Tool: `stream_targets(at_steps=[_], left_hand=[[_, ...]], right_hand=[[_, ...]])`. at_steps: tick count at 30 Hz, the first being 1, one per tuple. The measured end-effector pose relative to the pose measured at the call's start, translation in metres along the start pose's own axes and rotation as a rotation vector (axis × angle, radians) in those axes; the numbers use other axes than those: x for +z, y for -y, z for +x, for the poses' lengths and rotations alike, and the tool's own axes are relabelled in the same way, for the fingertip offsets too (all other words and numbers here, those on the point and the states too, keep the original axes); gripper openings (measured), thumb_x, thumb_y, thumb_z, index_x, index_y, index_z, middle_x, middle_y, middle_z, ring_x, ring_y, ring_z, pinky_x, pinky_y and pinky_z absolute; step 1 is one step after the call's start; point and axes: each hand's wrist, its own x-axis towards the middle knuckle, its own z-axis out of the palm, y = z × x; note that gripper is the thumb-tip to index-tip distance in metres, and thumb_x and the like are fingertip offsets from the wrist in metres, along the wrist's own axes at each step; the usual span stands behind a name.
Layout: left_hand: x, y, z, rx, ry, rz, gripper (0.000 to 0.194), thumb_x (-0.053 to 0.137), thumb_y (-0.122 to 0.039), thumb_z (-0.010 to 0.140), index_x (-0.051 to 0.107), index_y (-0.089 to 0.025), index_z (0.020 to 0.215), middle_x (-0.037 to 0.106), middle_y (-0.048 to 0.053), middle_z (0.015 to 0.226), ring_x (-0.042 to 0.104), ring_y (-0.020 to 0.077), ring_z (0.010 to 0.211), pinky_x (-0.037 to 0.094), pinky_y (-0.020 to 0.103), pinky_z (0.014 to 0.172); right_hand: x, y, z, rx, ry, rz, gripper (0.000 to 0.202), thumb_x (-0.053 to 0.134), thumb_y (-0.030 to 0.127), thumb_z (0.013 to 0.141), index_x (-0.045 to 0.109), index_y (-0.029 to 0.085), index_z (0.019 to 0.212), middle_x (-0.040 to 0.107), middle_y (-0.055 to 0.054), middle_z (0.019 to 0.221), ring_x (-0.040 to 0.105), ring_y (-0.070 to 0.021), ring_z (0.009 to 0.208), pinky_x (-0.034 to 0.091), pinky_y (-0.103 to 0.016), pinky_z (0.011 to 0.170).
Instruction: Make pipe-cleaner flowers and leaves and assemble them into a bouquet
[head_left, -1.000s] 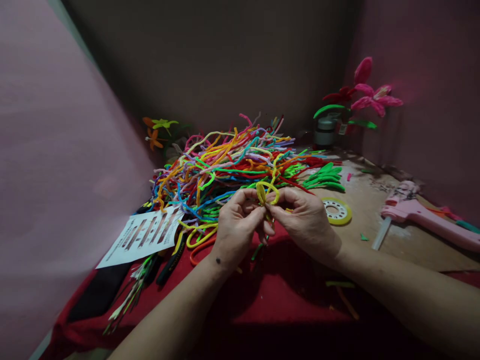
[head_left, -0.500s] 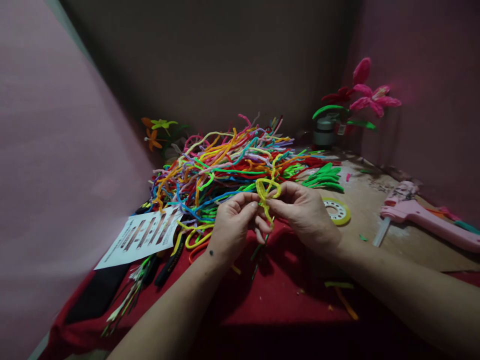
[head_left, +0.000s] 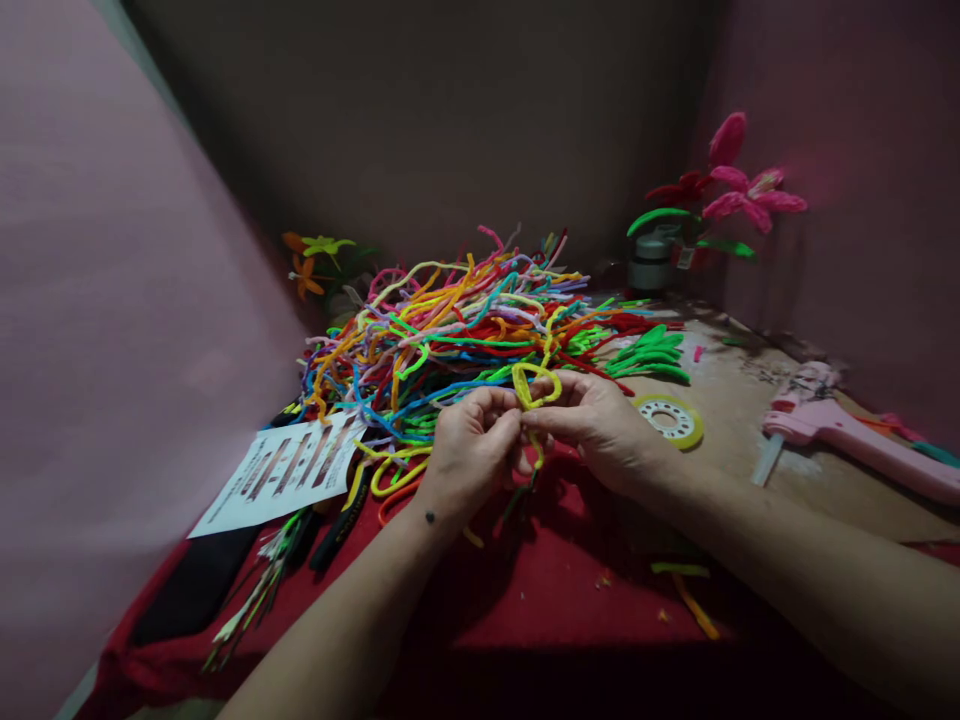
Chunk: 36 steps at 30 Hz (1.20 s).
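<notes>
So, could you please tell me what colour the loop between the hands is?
Yellow; the loop shows best in the head view.

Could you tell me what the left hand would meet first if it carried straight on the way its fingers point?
Probably the right hand: the left hand points right, both pinching the looped yellow pipe cleaner.

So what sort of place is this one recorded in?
Probably a home craft corner: a heap of coloured pipe cleaners, a pink glue gun, and finished pink flowers fill the table, walled in by pink sheets.
</notes>
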Motion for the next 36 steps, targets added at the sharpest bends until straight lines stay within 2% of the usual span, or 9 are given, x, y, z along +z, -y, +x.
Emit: stream_targets(at_steps=[4,7,11,17,20,25,31,33,36], left_hand=[[-0.008,0.000,0.004,-0.075,0.128,0.000,0.008,0.056,-0.021,0.071,0.054,-0.013,0.069,0.061,-0.001,0.056,0.052,0.0080,0.034,0.038,0.016,0.032],[-0.014,-0.001,0.006,-0.142,0.207,-0.003,0.009,0.055,-0.019,0.069,0.055,-0.013,0.063,0.059,0.000,0.052,0.049,0.0068,0.032,0.035,0.015,0.029],[-0.016,-0.004,0.007,-0.230,0.171,-0.003,0.005,0.056,-0.018,0.066,0.055,-0.014,0.065,0.057,-0.002,0.052,0.048,0.0081,0.031,0.034,0.016,0.025],[-0.015,-0.007,0.008,-0.246,0.149,0.142,0.002,0.052,-0.013,0.062,0.053,-0.013,0.060,0.054,-0.002,0.047,0.048,0.0081,0.031,0.033,0.015,0.025],[-0.017,-0.006,0.008,-0.245,0.156,0.122,0.002,0.055,-0.014,0.063,0.053,-0.013,0.064,0.056,-0.002,0.050,0.049,0.0082,0.032,0.034,0.015,0.026],[-0.022,-0.005,0.009,-0.220,0.189,0.016,0.010,0.060,-0.020,0.066,0.053,-0.014,0.070,0.058,-0.001,0.054,0.050,0.0087,0.035,0.036,0.015,0.027],[-0.025,-0.004,0.010,-0.232,0.219,-0.146,0.007,0.057,-0.017,0.066,0.052,-0.015,0.071,0.059,-0.001,0.057,0.047,0.0069,0.036,0.037,0.016,0.030],[-0.023,-0.004,0.010,-0.200,0.208,-0.074,0.007,0.057,-0.017,0.067,0.053,-0.015,0.071,0.059,-0.001,0.057,0.048,0.0074,0.038,0.037,0.017,0.033],[-0.020,-0.006,0.009,-0.125,0.208,0.162,0.009,0.058,-0.022,0.069,0.056,-0.013,0.068,0.056,-0.003,0.053,0.047,0.0064,0.037,0.037,0.017,0.038]], right_hand=[[0.000,0.000,0.002,0.113,-0.006,0.038,0.018,0.068,0.012,0.054,0.055,0.015,0.067,0.058,0.002,0.059,0.052,-0.0101,0.051,0.038,-0.024,0.051],[0.000,0.001,0.002,0.189,0.017,0.082,0.014,0.067,0.010,0.052,0.057,0.013,0.062,0.059,0.000,0.058,0.054,-0.0110,0.053,0.040,-0.025,0.054],[0.000,0.004,0.003,0.253,0.024,0.183,0.015,0.068,0.008,0.050,0.058,0.013,0.060,0.058,0.001,0.057,0.053,-0.0104,0.052,0.043,-0.026,0.057],[0.000,0.008,0.003,0.327,0.068,0.229,0.013,0.064,0.003,0.050,0.059,0.012,0.059,0.059,0.001,0.059,0.054,-0.0094,0.054,0.042,-0.024,0.056],[-0.001,0.009,0.003,0.316,0.068,0.182,0.014,0.070,0.009,0.052,0.061,0.012,0.063,0.060,0.000,0.061,0.051,-0.0085,0.051,0.040,-0.023,0.051],[-0.003,0.009,0.005,0.258,-0.022,0.185,0.016,0.073,0.017,0.054,0.061,0.011,0.063,0.059,-0.001,0.059,0.051,-0.0092,0.052,0.041,-0.024,0.053],[-0.006,0.005,0.008,0.190,0.024,0.228,0.010,0.068,0.018,0.061,0.062,0.011,0.065,0.057,-0.001,0.058,0.052,-0.0101,0.053,0.040,-0.024,0.052],[-0.007,0.004,0.008,0.168,0.040,0.177,0.012,0.069,0.019,0.061,0.062,0.012,0.067,0.057,-0.001,0.059,0.051,-0.0095,0.051,0.038,-0.024,0.051],[-0.008,0.004,0.007,0.139,0.082,0.070,0.015,0.070,0.024,0.063,0.061,0.012,0.067,0.057,0.000,0.060,0.048,-0.0077,0.049,0.036,-0.023,0.050]])
